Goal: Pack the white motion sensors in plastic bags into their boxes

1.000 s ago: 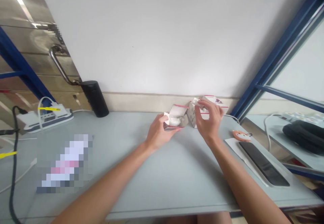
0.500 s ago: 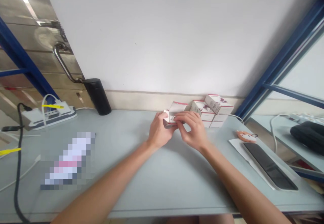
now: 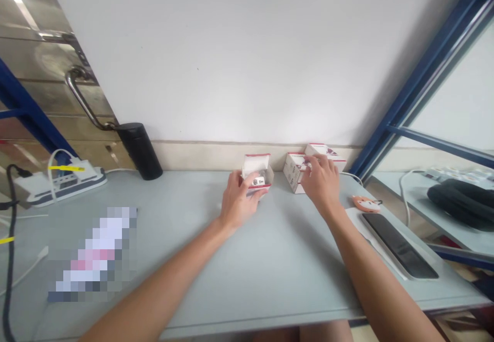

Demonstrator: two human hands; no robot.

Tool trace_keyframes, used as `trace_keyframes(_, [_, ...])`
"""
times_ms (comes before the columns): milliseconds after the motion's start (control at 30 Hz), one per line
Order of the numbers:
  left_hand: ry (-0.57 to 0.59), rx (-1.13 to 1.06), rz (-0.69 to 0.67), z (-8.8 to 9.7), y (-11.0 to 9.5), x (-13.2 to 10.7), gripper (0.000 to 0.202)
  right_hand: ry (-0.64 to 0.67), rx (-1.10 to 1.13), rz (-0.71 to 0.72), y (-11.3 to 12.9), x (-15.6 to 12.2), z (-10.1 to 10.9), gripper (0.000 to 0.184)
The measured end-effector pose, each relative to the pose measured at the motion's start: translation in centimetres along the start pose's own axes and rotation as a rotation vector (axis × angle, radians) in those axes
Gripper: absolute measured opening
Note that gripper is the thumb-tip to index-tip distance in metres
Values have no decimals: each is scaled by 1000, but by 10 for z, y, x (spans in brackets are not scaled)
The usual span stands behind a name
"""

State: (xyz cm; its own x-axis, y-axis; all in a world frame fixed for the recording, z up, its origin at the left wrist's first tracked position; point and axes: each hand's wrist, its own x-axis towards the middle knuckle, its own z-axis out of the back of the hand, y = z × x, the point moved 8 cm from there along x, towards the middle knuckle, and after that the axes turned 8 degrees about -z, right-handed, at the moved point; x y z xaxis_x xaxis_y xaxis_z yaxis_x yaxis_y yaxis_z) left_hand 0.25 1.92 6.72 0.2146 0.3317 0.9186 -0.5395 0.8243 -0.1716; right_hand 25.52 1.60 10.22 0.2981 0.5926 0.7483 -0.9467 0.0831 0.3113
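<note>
My left hand (image 3: 237, 203) is wrapped around a small white cardboard box (image 3: 269, 177) with red edges. The box's lid flap (image 3: 257, 162) stands up, and a small white piece (image 3: 261, 181) with a dark slot shows inside, close to my thumb. My right hand (image 3: 322, 180) has moved over to a stack of similar small boxes (image 3: 296, 174) near the wall. Its fingers are bent together at the top of the stack, hiding part of it. Something small and white shows by the fingertips, too small to name.
At the left are a black cylindrical bottle (image 3: 141, 151), a white power strip (image 3: 65, 185) with cables, and a pixelated flat item (image 3: 92, 254). To the right lie an orange-and-white gadget (image 3: 366, 204) and a dark-screened phone (image 3: 399, 244) on paper. A white wall (image 3: 216, 64) rises behind the grey table (image 3: 247, 280).
My right hand has left the open box and gone right to the stacked boxes. My left hand still holds the box, whose raised flap and inside now show more. The view has shifted slightly.
</note>
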Motion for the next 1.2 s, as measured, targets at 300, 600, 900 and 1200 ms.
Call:
trace_keyframes(300, [35,104,-49,0,-6,2,32,125,110,-42,-15,5,-13,33])
trace_keyframes(600, [87,125,-141,-3,-21,3,25,109,654,297,88,-25,53,9])
trace_keyframes(900, [63,63,-208,0,-23,2,36,301,718,120,76,-32,9,31])
trace_keyframes(1200, [-125,-400,275,-8,14,-7,81,380,1034,-92,73,-49,-24,32])
